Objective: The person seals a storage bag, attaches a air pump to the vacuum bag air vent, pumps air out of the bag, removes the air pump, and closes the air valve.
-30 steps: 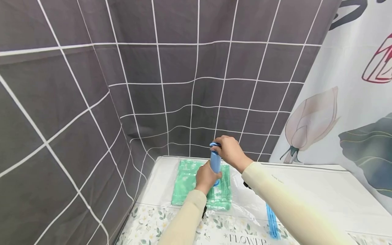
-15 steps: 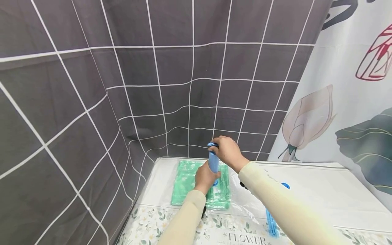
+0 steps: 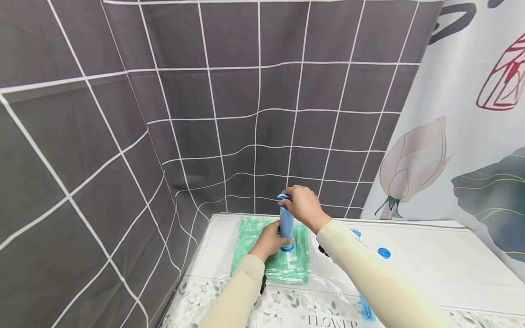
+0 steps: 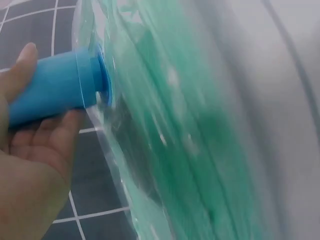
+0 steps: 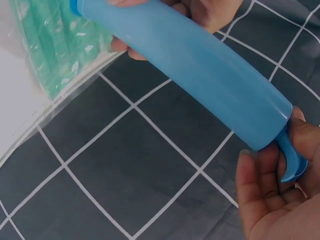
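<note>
Both hands are on one upright blue cylinder (image 3: 286, 224), just below the centre of the head view. Left hand (image 3: 268, 240) wraps the lower part of it; in the left wrist view the thumb lies along the top side and the fingers curl underneath. Right hand (image 3: 303, 204) grips the curved blue handle (image 5: 294, 161) at the cylinder's upper end, which the right wrist view puts at lower right, with the fingers and thumb closed about it.

At its lower end the cylinder meets a blue collar (image 4: 103, 80) against clear plastic (image 3: 326, 273), under which a folded green bundle (image 3: 251, 248) lies. The plastic spreads past the bundle toward the right of the head view. All this rests on a white bench (image 3: 434, 269), whose near part carries a floral print (image 3: 201, 291) and, at bottom centre-right, the lettering "FLOWER" (image 3: 331, 321).

Right of the hands lies a round blue disc (image 3: 383, 253), with a small blue piece (image 3: 356, 233) beside the right sleeve (image 3: 361, 269). A blue strip (image 3: 366, 310) shows at lower right, partly hidden by that sleeve. Dark grid-patterned fabric (image 3: 229, 95) hangs behind; a white flower-printed curtain (image 3: 463, 91) fills the upper right.
</note>
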The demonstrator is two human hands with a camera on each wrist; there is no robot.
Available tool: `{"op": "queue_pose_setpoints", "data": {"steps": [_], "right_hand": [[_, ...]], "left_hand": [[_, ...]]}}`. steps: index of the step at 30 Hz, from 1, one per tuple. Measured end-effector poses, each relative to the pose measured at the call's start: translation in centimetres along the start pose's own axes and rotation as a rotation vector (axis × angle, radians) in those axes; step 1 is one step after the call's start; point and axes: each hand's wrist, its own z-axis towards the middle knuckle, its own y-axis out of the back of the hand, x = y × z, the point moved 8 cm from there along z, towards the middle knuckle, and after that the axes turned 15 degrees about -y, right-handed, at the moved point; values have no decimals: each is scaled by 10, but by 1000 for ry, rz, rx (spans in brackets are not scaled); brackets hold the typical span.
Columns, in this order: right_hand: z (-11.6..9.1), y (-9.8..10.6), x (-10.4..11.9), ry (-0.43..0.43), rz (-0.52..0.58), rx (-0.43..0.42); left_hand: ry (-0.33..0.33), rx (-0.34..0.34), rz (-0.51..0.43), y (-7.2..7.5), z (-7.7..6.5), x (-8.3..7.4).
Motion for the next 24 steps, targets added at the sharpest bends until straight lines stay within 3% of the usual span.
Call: {"op": "queue_pose_setpoints", "data": {"steps": [9, 17, 23, 24], "right_hand": [[-2, -1, -20, -63, 167, 13], [-15, -16, -45, -257, 272, 18], [-13, -15, -41, -234, 253, 19], [-13, -14, -40, -233, 252, 16]], "left_hand": [[-17, -37, 69, -3, 3, -7], [-17, -43, 92, -9, -2, 0], [-38, -57, 116, -6, -2, -2], [-68, -62, 130, -8, 0, 5]]}}
